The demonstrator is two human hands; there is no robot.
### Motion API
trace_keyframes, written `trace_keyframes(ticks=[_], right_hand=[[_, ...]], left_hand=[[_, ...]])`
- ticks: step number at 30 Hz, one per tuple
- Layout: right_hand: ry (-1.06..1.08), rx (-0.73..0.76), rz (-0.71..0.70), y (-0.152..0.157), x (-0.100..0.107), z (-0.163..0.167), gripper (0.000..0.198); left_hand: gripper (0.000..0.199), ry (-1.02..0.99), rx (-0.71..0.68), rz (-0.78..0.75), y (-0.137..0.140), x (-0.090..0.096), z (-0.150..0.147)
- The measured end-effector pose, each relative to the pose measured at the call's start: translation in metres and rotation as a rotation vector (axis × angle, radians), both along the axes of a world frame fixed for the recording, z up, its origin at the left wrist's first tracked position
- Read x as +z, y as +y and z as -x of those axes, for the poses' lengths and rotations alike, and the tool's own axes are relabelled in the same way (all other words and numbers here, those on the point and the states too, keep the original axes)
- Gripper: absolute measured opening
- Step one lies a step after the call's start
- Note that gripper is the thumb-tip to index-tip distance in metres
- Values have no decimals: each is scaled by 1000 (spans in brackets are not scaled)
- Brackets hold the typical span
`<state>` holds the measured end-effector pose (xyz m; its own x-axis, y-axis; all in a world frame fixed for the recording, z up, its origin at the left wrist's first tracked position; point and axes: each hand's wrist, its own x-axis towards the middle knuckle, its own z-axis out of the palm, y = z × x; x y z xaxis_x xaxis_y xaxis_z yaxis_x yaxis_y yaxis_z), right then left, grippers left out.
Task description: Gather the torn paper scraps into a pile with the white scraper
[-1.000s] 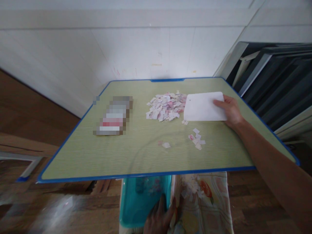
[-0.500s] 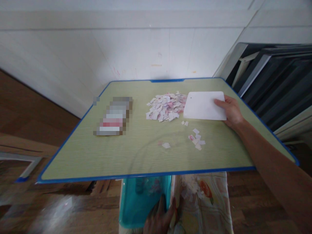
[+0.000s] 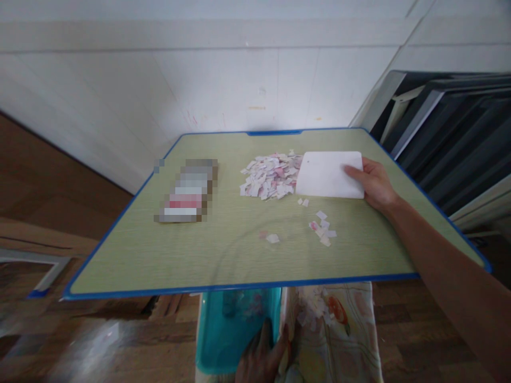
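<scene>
Right hand [image 3: 376,183] grips white card [image 3: 329,175], edge against paper scraps [image 3: 269,175] on table [image 3: 159,260]. Left hand [image 3: 258,359] is at teal tray [image 3: 221,346] below, can't tell if it grips

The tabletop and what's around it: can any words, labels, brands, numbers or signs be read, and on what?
No text can be read anywhere.
Pixelated object: blurred out, unreadable.
Paper scraps: any print is too small to read.
White card in the right hand: no lettering on the visible face.
Wall: faint coloured marks, no readable letters.
</scene>
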<state>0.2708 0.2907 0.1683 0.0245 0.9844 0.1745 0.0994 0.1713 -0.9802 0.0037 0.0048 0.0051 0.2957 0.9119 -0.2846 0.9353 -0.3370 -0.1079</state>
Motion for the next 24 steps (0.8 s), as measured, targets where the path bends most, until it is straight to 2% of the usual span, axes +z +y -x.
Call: trace_keyframes(ticks=[5, 15, 20, 24], right_hand=[[92, -75, 18, 3, 0, -5, 18], [53, 0, 22, -1, 4, 2, 25], [61, 11, 69, -1, 4, -3, 18], [87, -8, 52, 2, 3, -6, 20]], left_hand=[[73, -27, -14, -69, -4, -7, 4], [73, -44, -9, 32, 0, -5, 5], [72, -17, -22, -18, -1, -7, 5], [74, -60, -29, 7, -2, -12, 7]])
